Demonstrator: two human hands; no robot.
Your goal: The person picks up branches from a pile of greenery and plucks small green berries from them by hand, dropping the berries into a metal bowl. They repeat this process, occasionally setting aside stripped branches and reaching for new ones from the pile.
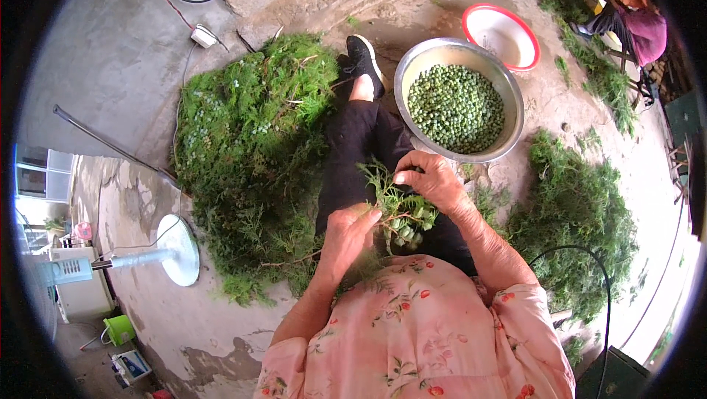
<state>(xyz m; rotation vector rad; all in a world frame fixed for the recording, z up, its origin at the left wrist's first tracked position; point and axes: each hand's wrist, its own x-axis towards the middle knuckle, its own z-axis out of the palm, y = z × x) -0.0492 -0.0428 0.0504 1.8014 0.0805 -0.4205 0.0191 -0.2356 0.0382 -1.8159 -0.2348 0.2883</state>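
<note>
My left hand (349, 231) holds a leafy conifer sprig (403, 211) over my lap, its stem pinched between thumb and fingers. Small round green cones (406, 237) hang from the sprig's lower part. At the sprig's upper side is my right hand (436, 184), with thumb and fingers closed together against the foliage. What lies between those fingertips is too small to make out. Just beyond my right hand stands a wide metal basin (518, 123), partly filled with loose green cones (455, 109).
A large heap of cut conifer branches (250, 148) lies left of my legs, another pile (571, 226) to the right. Behind the basin sits a red-rimmed white bowl (504, 38). A fan's round base (179, 250) stands at left. A black cable (605, 288) curves at right.
</note>
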